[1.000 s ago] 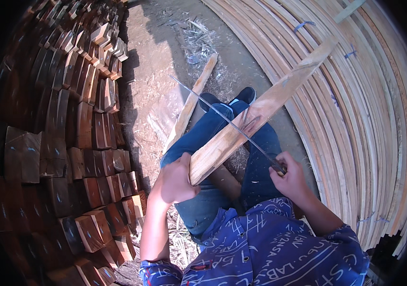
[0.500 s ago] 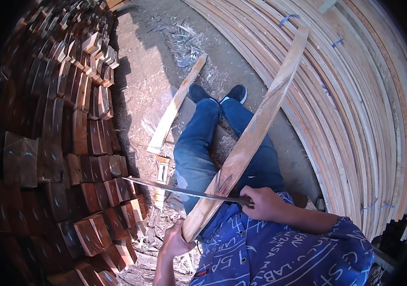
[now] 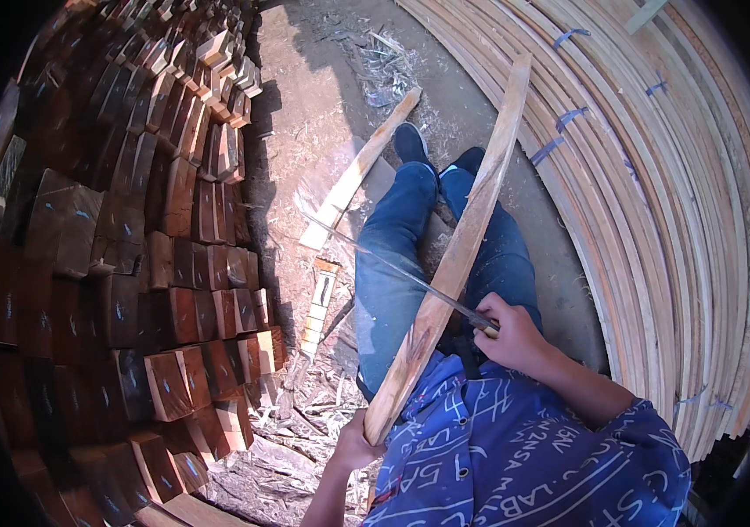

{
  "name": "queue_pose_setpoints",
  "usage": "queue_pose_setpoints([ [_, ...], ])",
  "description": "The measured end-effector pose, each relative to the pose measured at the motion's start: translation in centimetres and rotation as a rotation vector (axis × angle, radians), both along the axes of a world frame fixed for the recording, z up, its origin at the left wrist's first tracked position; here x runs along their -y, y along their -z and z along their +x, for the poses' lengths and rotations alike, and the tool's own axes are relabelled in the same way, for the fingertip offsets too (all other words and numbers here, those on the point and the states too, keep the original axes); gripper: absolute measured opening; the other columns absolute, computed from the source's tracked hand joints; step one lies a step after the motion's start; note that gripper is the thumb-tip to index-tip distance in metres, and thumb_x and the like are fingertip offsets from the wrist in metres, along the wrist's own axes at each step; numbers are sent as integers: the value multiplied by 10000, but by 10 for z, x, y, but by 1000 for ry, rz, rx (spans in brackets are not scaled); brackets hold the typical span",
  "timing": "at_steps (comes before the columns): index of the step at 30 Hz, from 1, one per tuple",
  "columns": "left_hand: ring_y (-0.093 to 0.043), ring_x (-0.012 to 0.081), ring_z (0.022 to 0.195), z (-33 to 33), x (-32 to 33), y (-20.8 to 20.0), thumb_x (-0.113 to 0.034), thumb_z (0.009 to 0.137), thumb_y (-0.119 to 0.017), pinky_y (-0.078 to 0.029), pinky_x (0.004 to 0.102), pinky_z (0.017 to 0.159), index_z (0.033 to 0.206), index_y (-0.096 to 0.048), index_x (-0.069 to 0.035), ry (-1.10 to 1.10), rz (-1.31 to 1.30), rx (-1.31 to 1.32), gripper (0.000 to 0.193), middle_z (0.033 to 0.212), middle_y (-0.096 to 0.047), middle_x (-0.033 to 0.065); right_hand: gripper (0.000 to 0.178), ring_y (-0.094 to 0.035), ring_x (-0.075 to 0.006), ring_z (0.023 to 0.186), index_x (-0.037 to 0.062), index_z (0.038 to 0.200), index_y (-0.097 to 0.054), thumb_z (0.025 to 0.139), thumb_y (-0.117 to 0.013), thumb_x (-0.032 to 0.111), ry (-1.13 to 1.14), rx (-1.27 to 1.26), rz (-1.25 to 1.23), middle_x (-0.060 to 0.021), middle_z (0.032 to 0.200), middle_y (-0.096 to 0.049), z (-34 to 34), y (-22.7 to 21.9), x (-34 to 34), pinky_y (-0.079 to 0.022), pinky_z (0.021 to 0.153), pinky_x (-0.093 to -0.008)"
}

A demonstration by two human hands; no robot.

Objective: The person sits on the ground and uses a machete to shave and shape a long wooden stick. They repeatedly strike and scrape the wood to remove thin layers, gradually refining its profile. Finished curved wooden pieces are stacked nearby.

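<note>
We hold a long pale wooden slat (image 3: pixel 454 263) slanting across our lap, its near end low by our left hip and its far end up against the stack of bent strips (image 3: pixel 656 202) on the right. Our left hand (image 3: pixel 356 443) is closed around the slat's near end, steadying it. Our right hand (image 3: pixel 508 332) is clenched on the handle of a long thin blade (image 3: pixel 393 268), which lies across the slat roughly midway and reaches out to the left over our blue-trousered legs (image 3: pixel 410 255).

We judge the step in hand to be shaving or trimming the slat's edge with the blade. The next stroke likely calls for a firm hold at the near end and a blade angle kept shallow along the grain, well clear of the legs beneath.

A 2nd, shorter slat (image 3: pixel 359 171) lies on the dirt floor (image 3: pixel 305 132) to the far left of our feet, with shavings (image 3: pixel 305 413) scattered near. Stacked dark wood blocks (image 3: pixel 129 228) fill the left.

The blade's tip is faint and blurred, so where it ends is unclear. We cannot tell whether its edge bites the wood or merely rests on it. Our left fingers are partly hidden behind the slat, and the shirt (image 3: pixel 524 448) covers the lap below.
</note>
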State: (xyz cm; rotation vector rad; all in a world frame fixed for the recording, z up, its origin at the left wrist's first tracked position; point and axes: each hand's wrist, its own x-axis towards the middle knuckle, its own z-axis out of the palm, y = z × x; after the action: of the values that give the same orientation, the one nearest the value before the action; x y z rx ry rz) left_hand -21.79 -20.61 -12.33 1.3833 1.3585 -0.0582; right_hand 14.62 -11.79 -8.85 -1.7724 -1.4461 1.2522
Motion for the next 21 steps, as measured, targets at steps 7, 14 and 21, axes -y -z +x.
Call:
queue_pose_setpoints([
  [7, -644, 335, 794, 10, 31, 46, -46, 675, -713, -506, 387, 725, 1108, -485, -1, -121, 30, 118, 491, 862, -626, 198, 260, -703, -333, 723, 8, 985, -510, 786, -670, 57, 82, -38, 28, -196, 810, -691, 6, 10, 23, -533, 645, -386],
  [14, -659, 279, 779, 33, 20, 31, -17, 683, -694, -510, 364, 713, 1100, -488, 5, -201, 64, 170, 466, 845, -638, 177, 268, -698, -341, 712, 16, 991, -515, 780, -674, 62, 88, -72, 38, -195, 817, -697, 2, 13, 29, -525, 628, -380],
  [21, -653, 463, 802, 37, -8, 20, -93, 607, -726, -530, 470, 696, 1024, -497, 15, 23, 163, -30, 488, 831, -642, 270, 248, -684, -206, 655, 10, 976, -521, 782, -676, 15, 28, -21, 51, -142, 759, -693, 3, 18, 31, -502, 600, -321],
])
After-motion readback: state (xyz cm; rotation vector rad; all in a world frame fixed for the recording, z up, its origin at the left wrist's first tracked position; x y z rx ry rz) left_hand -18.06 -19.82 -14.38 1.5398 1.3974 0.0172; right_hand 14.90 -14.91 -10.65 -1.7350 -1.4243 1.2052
